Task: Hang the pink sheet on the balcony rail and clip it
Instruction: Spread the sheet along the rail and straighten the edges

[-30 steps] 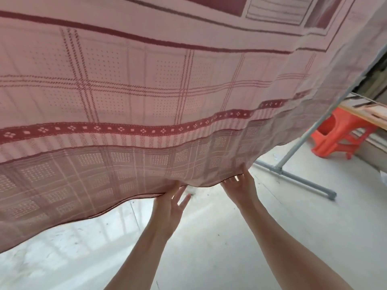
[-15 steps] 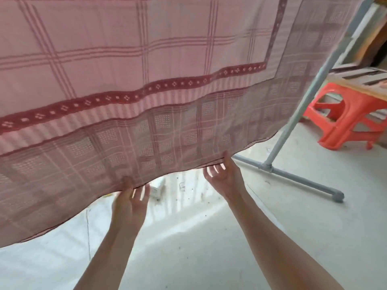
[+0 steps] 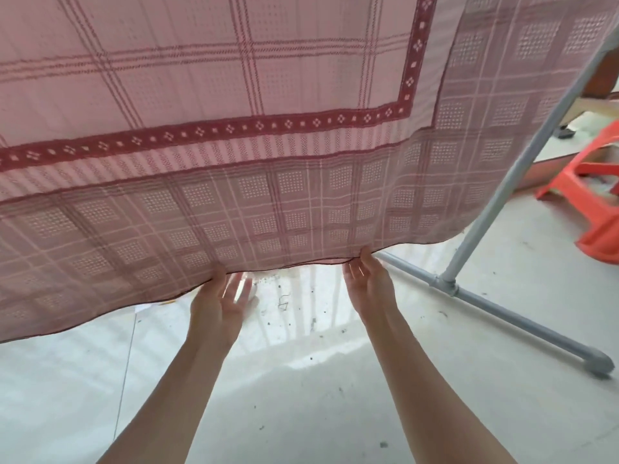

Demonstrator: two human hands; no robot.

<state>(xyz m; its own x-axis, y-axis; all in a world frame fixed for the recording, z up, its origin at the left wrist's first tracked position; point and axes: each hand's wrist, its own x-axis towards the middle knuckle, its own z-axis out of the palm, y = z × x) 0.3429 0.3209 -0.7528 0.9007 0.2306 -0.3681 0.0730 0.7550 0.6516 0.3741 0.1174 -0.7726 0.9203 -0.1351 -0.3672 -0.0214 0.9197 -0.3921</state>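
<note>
The pink sheet (image 3: 268, 135), checked with a dark red patterned band, hangs down from above the frame and fills the upper half of the view. Its lower hem runs wavy across the middle. My left hand (image 3: 217, 306) reaches up under the hem with straight, spread fingers, the thumb tip touching the edge. My right hand (image 3: 370, 286) is further right, palm facing left, with its thumb against the hem and straight fingers just below it. The rail and any clips are out of view.
A grey pipe stand (image 3: 475, 229) slants up on the right, its foot bar (image 3: 522, 316) lying across the pale concrete floor (image 3: 301, 396). An orange plastic stool (image 3: 599, 195) stands behind it at the right edge. Small bits of debris dot the floor.
My hands have spread further apart along the hem, the left one shifting left. The view has swung, so the sheet's right-hand border band and more of the stand's foot now show.
</note>
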